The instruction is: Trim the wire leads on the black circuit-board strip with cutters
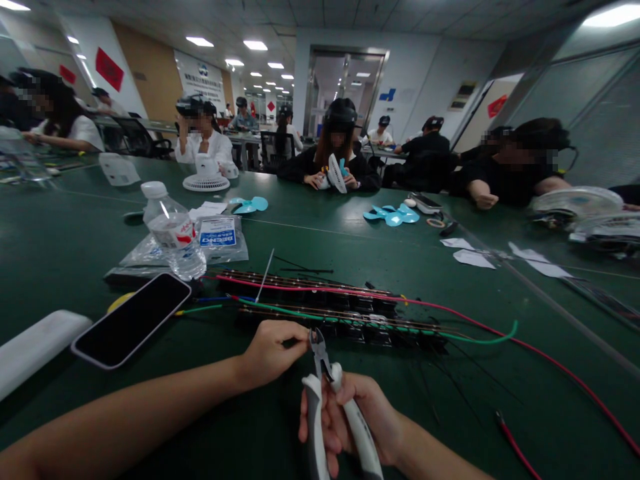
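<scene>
Taking the cutters' tip as the dial's centre, the green table (500, 393) spreads in every direction. A co-worker in black (295, 168) sits across it at 12 o'clock, holding a small white fan (337, 173).

The left forearm comes in low from between 8 and 9 o'clock, the right from 4. A pair of dark slatted strips (353, 333) lies just beyond the hands, running from 11 o'clock to 3. Along them stretch a red wire (461, 311), reaching on toward 4, and a green wire (480, 343), its end curling up at 3.

A white block (45, 347) and a dark-screened phone (133, 321) lie at 9, with an upright water bottle (175, 233) at 10.

The left hand (265, 353) has its wrist nearly straight, fingers folded, thumb and forefinger tips brought together right by the cutting end; what they pinch is too small to tell. The right hand (376, 407) wraps round the grey-and-white handles from 5 o'clock, thumb over the right one, fingers curled between.

The cutters (321, 360) point to 12, handles spread, near side of the strips. A thin white cable tie (265, 275) slants up between 10 and 11.
</scene>
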Available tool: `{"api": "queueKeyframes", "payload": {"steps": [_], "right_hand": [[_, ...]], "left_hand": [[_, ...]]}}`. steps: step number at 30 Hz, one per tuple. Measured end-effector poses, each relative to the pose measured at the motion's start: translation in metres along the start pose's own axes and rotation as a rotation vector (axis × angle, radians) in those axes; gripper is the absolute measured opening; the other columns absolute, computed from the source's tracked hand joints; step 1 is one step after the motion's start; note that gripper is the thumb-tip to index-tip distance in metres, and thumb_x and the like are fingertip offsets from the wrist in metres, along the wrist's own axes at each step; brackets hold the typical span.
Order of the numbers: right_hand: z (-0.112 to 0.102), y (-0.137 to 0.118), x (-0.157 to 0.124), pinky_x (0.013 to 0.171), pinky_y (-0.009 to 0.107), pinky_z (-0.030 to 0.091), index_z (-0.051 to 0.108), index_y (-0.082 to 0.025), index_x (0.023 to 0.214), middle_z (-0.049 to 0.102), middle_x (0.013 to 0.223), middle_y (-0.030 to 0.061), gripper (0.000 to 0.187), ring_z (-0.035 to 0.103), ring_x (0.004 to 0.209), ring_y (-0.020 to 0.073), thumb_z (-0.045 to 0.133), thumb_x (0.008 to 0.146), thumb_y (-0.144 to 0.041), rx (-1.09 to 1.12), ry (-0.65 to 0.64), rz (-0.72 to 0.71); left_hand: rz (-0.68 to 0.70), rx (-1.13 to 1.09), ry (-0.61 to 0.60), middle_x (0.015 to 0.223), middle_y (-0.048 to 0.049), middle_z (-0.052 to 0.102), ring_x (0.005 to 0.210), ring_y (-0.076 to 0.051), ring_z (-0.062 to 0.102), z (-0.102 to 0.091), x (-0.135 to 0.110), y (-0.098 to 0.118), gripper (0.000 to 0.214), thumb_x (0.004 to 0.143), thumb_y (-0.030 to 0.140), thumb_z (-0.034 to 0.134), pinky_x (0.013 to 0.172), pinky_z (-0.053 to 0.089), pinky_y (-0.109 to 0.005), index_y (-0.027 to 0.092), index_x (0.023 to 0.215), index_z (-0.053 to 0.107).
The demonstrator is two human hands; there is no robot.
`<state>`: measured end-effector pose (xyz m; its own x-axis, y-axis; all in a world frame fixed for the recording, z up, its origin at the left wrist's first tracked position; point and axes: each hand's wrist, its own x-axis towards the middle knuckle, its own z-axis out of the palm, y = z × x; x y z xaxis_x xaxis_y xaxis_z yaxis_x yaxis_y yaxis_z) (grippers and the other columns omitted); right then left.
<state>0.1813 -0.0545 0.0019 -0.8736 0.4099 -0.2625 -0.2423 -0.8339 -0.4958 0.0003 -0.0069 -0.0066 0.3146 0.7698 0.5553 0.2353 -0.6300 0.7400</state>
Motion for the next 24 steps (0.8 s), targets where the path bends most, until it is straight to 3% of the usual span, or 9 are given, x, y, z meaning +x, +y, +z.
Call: {"api": "queueKeyframes", "payload": {"steps": [24], "right_hand": [[0.0064, 0.0093, 0.0048, 0.039, 0.022, 0.041, 0.060, 0.001, 0.080, 0.064, 0.071, 0.0187, 0.044, 0.043, 0.041, 0.0095, 0.038, 0.062, -0.032, 0.049, 0.063, -0.078]], "left_hand": [[-0.046, -0.045, -0.018, 0.082, -0.0049, 0.073, 0.077, -0.016, 0.069, -0.0007, -0.0001, 0.0003, 0.014, 0.074, 0.009, 0.058, 0.074, 0.055, -0.025, 0.016, 0.075, 0.070]]}}
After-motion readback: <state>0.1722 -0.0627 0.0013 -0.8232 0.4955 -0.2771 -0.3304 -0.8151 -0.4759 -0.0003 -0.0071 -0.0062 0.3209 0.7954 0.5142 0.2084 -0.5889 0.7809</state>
